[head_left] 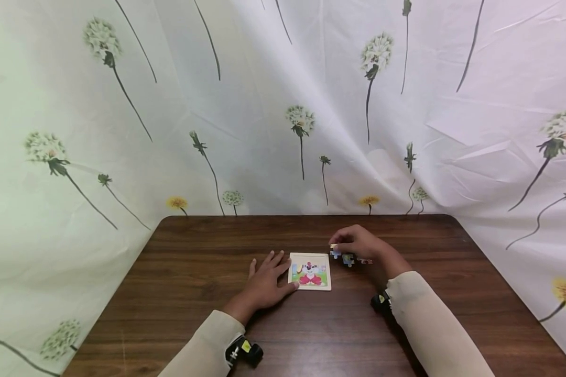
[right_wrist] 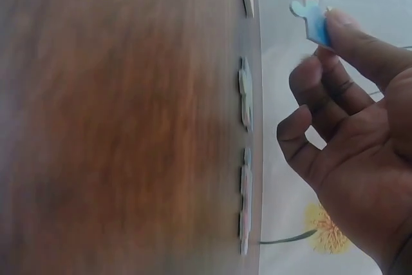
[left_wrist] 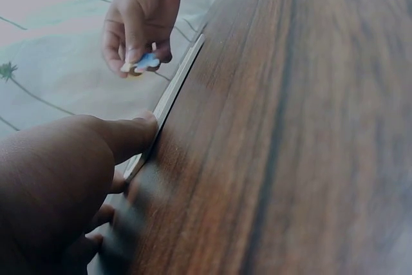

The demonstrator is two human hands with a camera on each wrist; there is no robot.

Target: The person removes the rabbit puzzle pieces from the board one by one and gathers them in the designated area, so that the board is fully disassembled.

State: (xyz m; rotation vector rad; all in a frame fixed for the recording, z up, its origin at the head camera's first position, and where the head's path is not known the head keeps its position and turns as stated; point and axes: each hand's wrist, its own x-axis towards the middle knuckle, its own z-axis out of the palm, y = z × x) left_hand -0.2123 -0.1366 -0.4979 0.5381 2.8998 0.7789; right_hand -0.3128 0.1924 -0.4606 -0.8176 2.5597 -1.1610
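A square jigsaw puzzle tray [head_left: 309, 272] with a pale frame lies on the table, its lower part showing a white cartoon animal in red. My left hand [head_left: 265, 283] rests at its left side, fingers spread, the thumb on the lower left corner. Just beyond the tray's upper right corner, my right hand [head_left: 358, 243] pinches a blue puzzle piece [right_wrist: 315, 22] between thumb and fingers, lifted off the table. Under that hand lie more loose pieces, one blue-green [head_left: 348, 259] and one reddish [head_left: 366, 261], partly covered by the hand.
The dark brown wooden table [head_left: 193, 293] has rounded far corners. Behind it hangs a white cloth [head_left: 259, 157] printed with dandelions. A small black camera is strapped to each wrist.
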